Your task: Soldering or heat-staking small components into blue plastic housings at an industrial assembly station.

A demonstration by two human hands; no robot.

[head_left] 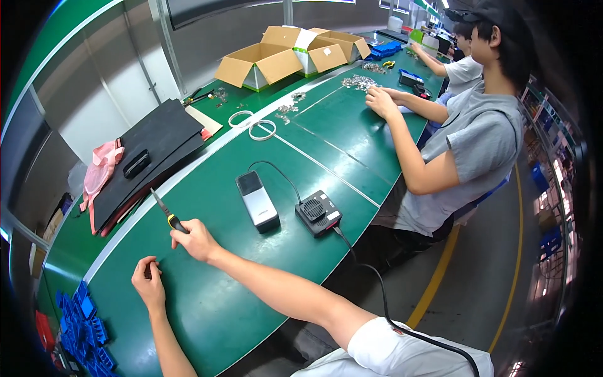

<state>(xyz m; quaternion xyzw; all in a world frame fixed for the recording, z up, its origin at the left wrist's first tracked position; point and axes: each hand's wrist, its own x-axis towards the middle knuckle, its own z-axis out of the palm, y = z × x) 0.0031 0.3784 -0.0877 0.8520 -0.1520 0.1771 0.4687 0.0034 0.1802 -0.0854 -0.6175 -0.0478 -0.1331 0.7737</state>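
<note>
My right hand [198,240] is closed round the handle of a pointed hand tool [168,212] with a black-and-yellow grip. Its narrow grey metal tip points away from me, toward the far left; the frame does not show its exact kind. Left of it and nearer to me, my left hand [149,284] hovers over the green table [213,314] with its fingers curled in. Something small and dark shows between those fingers, too small to name. The two hands are apart.
A silver-and-black power bank [259,204] is cabled to a black box with a round grille [318,213]. Blue plastic parts [85,330] lie at the near left, black sheets [147,157] beyond. Open cartons [260,66] stand far back. A co-worker [465,132] sits at the right.
</note>
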